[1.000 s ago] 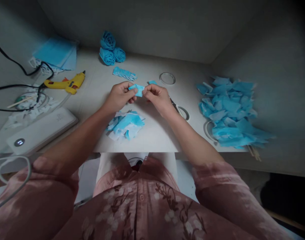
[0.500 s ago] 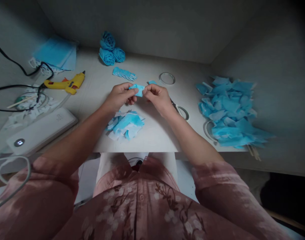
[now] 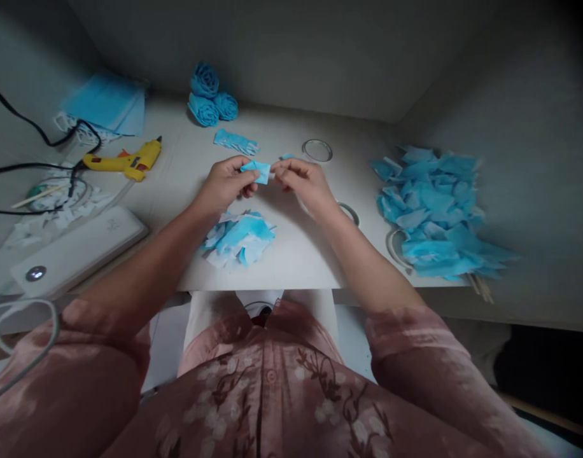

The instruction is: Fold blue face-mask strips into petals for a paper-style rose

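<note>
My left hand [image 3: 229, 182] pinches a small folded piece of blue mask fabric [image 3: 261, 172] between thumb and fingers. At the piece's right edge, the curled fingertips of my right hand [image 3: 298, 180] close on its border; the exact contact is small and blurred. Below my left hand lies a loose heap of blue and white fabric scraps [image 3: 244, 235]. Behind the hands rests a row of overlapped, folded blue pieces [image 3: 237, 142]. Another blue bit [image 3: 286, 156] shows just behind my right fingers. Scissors [image 3: 349, 213] lie partly hidden under my right forearm.
Several rolled blue fabric roses [image 3: 206, 95] stand at the back. On the left are stacked masks [image 3: 103, 105], a yellow glue gun [image 3: 129, 160], cables and a white power bank [image 3: 81, 248]. A metal-coloured ring [image 3: 317, 150] and a large blue scrap pile [image 3: 435, 197] lie to the right.
The folded blue piece and my left hand have shifted slightly left, and the piece shows flatter. My right fingertips have moved to its outer edge. The scissors are more covered by my right arm.
</note>
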Demonstrator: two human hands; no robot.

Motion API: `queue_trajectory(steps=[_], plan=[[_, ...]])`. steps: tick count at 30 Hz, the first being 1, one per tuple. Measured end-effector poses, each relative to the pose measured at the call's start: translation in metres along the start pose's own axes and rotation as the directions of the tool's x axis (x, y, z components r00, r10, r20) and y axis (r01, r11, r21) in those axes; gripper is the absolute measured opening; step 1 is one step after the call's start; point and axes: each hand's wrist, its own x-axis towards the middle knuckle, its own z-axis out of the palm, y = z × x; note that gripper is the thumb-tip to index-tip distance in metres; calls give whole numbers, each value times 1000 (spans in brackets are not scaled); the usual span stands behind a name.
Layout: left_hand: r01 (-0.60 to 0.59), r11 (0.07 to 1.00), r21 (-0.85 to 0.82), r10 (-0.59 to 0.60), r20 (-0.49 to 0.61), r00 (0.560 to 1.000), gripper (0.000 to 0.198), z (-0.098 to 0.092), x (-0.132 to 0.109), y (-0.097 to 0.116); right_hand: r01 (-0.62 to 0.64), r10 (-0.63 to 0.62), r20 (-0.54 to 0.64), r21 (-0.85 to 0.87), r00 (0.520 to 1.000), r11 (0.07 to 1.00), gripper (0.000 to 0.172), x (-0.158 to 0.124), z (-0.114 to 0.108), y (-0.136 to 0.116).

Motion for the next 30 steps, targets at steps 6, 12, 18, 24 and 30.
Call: queue_trajectory(steps=[6, 12, 18, 24, 30], plan=[[-11, 998, -67, 9, -28, 1000, 15, -1, 1, -1, 81, -89, -307, -38, 948, 996, 22, 25, -69, -16], [-2, 997, -80, -1, -38, 999, 12, -1, 2, -1, 7, -107, -280, -338, 954, 941, 14, 18, -110, -3], [10, 996, -87, -14, -42, 999, 13, -2, 3, -2, -46, -87, -142, -732, 986, 680, 20, -18, -96, 10], [9, 997, -74, -10, -22, 1000, 13, -2, 3, -4, -85, -20, -104, -890, 994, 447, 27, -22, -83, 7], [14, 999, -53, -14, -2, 1000, 13, -2, 2, -4, -101, -18, -119, -907, 993, 409, 27, -8, -76, 9]])
